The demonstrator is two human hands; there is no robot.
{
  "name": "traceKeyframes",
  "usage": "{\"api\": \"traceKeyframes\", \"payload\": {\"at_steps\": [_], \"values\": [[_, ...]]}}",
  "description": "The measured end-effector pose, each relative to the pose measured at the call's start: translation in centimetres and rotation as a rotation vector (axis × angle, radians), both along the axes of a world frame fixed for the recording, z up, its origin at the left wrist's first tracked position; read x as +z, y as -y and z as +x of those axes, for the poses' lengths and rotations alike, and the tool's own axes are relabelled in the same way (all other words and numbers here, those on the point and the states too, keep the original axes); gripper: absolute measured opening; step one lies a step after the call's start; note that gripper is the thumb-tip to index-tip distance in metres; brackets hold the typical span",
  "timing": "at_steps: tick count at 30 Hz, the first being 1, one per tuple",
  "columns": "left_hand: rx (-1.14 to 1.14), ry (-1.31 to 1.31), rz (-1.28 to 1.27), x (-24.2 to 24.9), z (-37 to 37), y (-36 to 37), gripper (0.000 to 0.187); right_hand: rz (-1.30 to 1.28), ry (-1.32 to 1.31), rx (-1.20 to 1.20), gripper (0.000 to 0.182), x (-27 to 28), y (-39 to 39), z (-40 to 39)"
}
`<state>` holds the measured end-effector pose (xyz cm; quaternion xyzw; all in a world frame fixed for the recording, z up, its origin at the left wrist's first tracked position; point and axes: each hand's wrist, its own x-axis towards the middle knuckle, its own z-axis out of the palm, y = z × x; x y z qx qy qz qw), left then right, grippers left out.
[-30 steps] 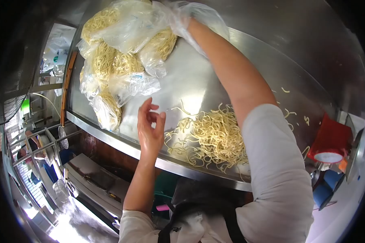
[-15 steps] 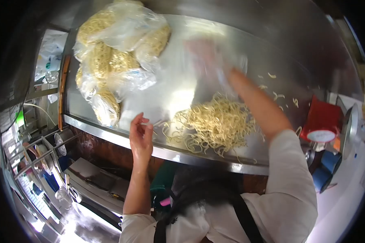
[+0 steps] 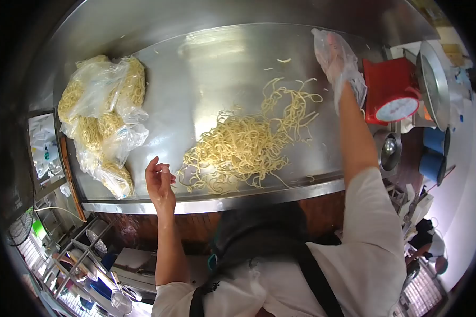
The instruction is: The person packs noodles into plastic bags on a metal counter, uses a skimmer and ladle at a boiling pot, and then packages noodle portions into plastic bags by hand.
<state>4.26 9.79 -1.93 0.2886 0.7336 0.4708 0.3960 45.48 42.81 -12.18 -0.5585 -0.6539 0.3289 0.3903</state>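
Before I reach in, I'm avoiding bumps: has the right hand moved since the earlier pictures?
Yes: the right hand has come toward the red scale, away from the bagged noodles.

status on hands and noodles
Left hand loosely curled beside noodles. Right hand inside clear plastic bag, red scale close by. Noodles loose on steel table.

Clear plastic (image 3: 357, 89) blurs the right hand (image 3: 333, 64); can't tell from here if its fingers grip anything. Left hand (image 3: 161, 185): fingertips partly curled out of sight, so can't confirm a pinch there either. Print on the bags (image 3: 129, 140) too small to read, ditto the markings on the scale dial (image 3: 397, 109). Noodles (image 3: 238, 145) hide the table (image 3: 169, 95) under them. Shirt (image 3: 373, 238) cut off at bottom of view.
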Motion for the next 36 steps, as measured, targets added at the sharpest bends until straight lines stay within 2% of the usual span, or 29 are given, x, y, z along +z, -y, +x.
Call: {"api": "traceKeyframes", "payload": {"at_steps": [2,3,4,6,7,9,10,11,12,17,20,22,24,27,29,31,34,36], "values": [[-0.039,0.036,0.011,-0.5,1.1,0.0,0.040,-0.100,-0.193,-0.074,0.051,-4.0,-0.2,-0.6],[-0.060,0.053,0.018,-0.5,1.7,-0.2,0.040,-0.145,-0.342,-0.036,0.049,-6.1,0.9,-2.8],[-0.095,0.035,0.035,0.1,3.0,-0.9,0.041,-0.226,-0.552,0.053,0.048,-8.3,3.3,-5.8],[-0.138,0.066,0.051,0.3,5.1,-2.5,0.042,-0.464,-1.225,0.308,0.045,-11.9,9.3,-10.7],[-0.162,0.078,0.055,0.6,5.8,-3.1,0.042,-0.510,-1.452,0.389,0.044,-10.7,12.4,-11.3],[-0.204,0.062,0.077,1.5,6.5,-3.7,0.043,-0.533,-1.682,0.479,0.050,-4.3,17.1,-11.5],[-0.220,0.039,0.097,2.4,6.7,-3.8,0.043,-0.291,-1.215,0.482,0.047,-1.8,15.5,-9.3],[-0.236,0.019,0.108,2.9,6.9,-3.5,0.042,0.021,-0.370,0.341,0.044,0.6,13.9,-7.1],[-0.234,0.000,0.086,3.0,6.7,-3.2,0.043,0.204,0.096,0.175,0.042,3.0,12.2,-5.0],[-0.223,-0.005,-0.007,2.0,8.2,-2.9,0.045,-0.208,-0.350,-0.063,0.041,0.2,14.7,-1.6],[-0.265,0.013,-0.005,3.0,11.3,-4.0,0.046,-0.302,-0.434,0.074,0.041,-1.5,19.5,-8.9],[-0.296,0.006,0.053,4.4,12.3,-4.8,0.044,-0.353,-0.485,0.199,0.041,0.0,22.3,-8.8],[-0.323,-0.061,0.096,6.0,12.2,-4.7,0.042,-0.272,-0.426,0.129,0.040,0.7,22.3,-2.0],[-0.271,0.016,0.101,5.2,10.7,-3.0,0.042,-0.209,-0.288,-0.174,0.040,0.2,21.3,9.7],[-0.240,0.010,0.023,4.8,10.8,-2.4,0.041,-0.244,-0.279,-0.344,0.040,-1.0,21.6,11.8],[-0.226,0.059,-0.002,3.8,11.2,-2.9,0.040,-0.278,-0.346,-0.320,0.040,-2.0,22.8,5.6],[-0.323,0.126,0.051,3.5,12.5,-4.2,0.041,-0.396,-0.456,-0.090,0.040,-1.3,26.5,-6.2],[-0.401,0.090,0.087,4.7,11.3,-3.8,0.042,-0.409,-0.501,-0.043,0.040,-0.3,27.3,-5.7]]}}
